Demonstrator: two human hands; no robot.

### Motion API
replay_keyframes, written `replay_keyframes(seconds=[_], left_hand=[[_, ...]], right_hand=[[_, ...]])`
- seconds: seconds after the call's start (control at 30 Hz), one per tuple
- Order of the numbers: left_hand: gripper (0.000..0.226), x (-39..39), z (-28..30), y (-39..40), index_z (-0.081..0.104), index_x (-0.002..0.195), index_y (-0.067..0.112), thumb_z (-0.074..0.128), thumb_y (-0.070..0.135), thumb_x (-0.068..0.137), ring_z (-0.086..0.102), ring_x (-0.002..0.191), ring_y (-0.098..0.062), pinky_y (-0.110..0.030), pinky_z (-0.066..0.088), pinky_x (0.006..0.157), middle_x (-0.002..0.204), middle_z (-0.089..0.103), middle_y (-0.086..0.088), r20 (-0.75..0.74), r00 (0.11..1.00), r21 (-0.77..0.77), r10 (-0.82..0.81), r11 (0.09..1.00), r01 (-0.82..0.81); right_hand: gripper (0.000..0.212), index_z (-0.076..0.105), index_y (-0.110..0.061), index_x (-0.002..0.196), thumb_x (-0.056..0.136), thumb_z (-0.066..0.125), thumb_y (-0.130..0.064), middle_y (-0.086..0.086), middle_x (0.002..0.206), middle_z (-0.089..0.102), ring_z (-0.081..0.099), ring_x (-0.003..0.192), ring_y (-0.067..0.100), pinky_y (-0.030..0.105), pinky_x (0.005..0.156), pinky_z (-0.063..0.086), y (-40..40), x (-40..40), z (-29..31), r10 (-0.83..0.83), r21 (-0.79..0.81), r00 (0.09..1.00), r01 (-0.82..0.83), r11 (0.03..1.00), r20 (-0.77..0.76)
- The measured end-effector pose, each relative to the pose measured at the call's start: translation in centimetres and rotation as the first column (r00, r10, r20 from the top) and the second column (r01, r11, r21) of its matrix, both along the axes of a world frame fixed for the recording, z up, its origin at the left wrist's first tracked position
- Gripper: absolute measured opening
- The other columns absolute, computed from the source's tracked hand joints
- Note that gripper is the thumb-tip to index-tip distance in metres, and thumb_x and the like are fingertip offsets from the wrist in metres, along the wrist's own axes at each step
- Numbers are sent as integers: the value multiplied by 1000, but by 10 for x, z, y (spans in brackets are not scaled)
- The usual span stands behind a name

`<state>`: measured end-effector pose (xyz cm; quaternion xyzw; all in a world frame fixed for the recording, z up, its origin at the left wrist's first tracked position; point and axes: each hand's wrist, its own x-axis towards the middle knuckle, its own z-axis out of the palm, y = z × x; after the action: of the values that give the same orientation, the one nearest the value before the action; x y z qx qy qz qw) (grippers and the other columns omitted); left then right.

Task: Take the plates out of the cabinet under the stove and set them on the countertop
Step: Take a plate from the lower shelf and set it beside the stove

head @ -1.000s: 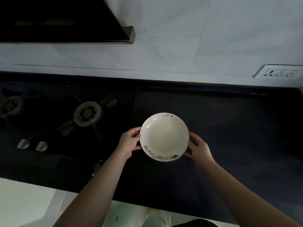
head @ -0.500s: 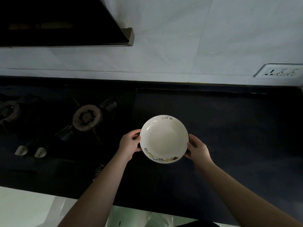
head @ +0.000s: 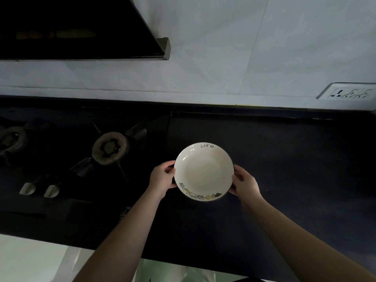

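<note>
A white deep plate (head: pixel 203 171) with the word "life" at its far rim and small drawings along its near rim is over the dark countertop (head: pixel 295 169), just right of the stove. My left hand (head: pixel 161 180) grips its left rim and my right hand (head: pixel 245 183) grips its right rim. I cannot tell whether the plate touches the counter or hovers just above it. The cabinet under the stove is out of view.
A gas stove (head: pixel 109 148) with two burners and two knobs (head: pixel 39 189) lies to the left. A black range hood (head: pixel 81 27) hangs above it. A white wall with a power socket (head: pixel 348 92) backs the counter. The counter's front edge runs below my forearms.
The plate, held by both hands, has shifted slightly toward me and lower over the counter. The grip on both rims is the same.
</note>
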<state>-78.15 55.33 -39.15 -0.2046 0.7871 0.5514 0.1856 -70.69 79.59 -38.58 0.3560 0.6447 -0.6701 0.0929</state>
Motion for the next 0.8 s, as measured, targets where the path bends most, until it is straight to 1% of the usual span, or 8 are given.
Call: replay_keyframes(seconds=[0.07, 0.2, 0.3, 0.37, 0.53, 0.6, 0.7, 0.8], left_hand=[[34, -3, 0, -1, 64, 125, 26, 58, 8, 96, 61, 97, -15, -30, 59, 60, 115, 59, -1, -6, 1000, -13, -2, 1000, 2], [33, -5, -2, -3, 64, 124, 25, 58, 7, 97, 61, 89, -12, -27, 58, 55, 111, 59, -1, -14, 1000, -26, -3, 1000, 2], [33, -10, -3, -3, 63, 125, 24, 58, 8, 96, 60, 83, -8, -23, 55, 49, 100, 57, 6, -24, 1000, -41, 5, 999, -6], [33, -16, -3, -3, 63, 126, 23, 57, 8, 97, 60, 82, -8, -22, 53, 48, 103, 59, 5, -39, 999, -51, 13, 999, -15], [38, -37, 3, 2, 55, 135, 17, 57, 9, 97, 62, 97, -20, -33, 59, 63, 122, 58, -9, -26, 999, -32, 36, 999, -37], [39, -41, 5, 6, 53, 136, 16, 57, 12, 98, 62, 106, -25, -35, 59, 65, 128, 58, -11, -10, 997, -18, 72, 997, -72], [38, -32, 7, 8, 49, 139, 16, 51, 20, 101, 62, 110, -25, -38, 60, 72, 134, 56, -9, 11, 991, 0, 131, 991, -131], [44, -2, 1, 4, 42, 145, 17, 45, 17, 102, 59, 111, -20, -35, 58, 78, 138, 53, -8, 22, 982, 41, 186, 982, -187]], right_hand=[[33, 61, -31, 121, 98, 49, -11, -5, 107, 68, 67, 97, 19, 36, 72, 61, 0, -4, 0, 1, 6, 1000, -1, 1000, 6], [32, 60, -31, 121, 99, 49, -11, -8, 105, 66, 66, 93, 15, 27, 59, 58, -4, -8, 1, 10, 45, 1000, -11, 999, 23], [34, 58, -26, 128, 99, 50, -11, -2, 113, 66, 66, 97, 19, 35, 67, 62, -5, -13, -1, 2, 31, 999, -3, 1000, 34], [35, 57, -24, 130, 98, 51, -11, 2, 118, 65, 66, 100, 22, 40, 71, 62, -6, -21, -1, 6, 26, 999, -7, 1000, 34], [39, 53, -16, 134, 97, 51, -7, 3, 125, 61, 65, 101, 25, 41, 72, 61, -4, -49, 2, -18, 60, 998, 15, 998, 54], [37, 54, -14, 132, 96, 50, -10, 5, 117, 63, 66, 94, 23, 37, 70, 61, -2, -56, 3, -16, 116, 997, 7, 993, 79], [35, 56, -13, 130, 97, 44, -12, 10, 106, 65, 67, 89, 24, 41, 77, 60, 0, -50, 2, -32, 192, 988, 2, 981, 151], [33, 56, -8, 128, 97, 43, -6, 13, 111, 65, 68, 90, 25, 37, 74, 59, -5, -29, -4, -108, 34, 983, 104, 994, 147]])
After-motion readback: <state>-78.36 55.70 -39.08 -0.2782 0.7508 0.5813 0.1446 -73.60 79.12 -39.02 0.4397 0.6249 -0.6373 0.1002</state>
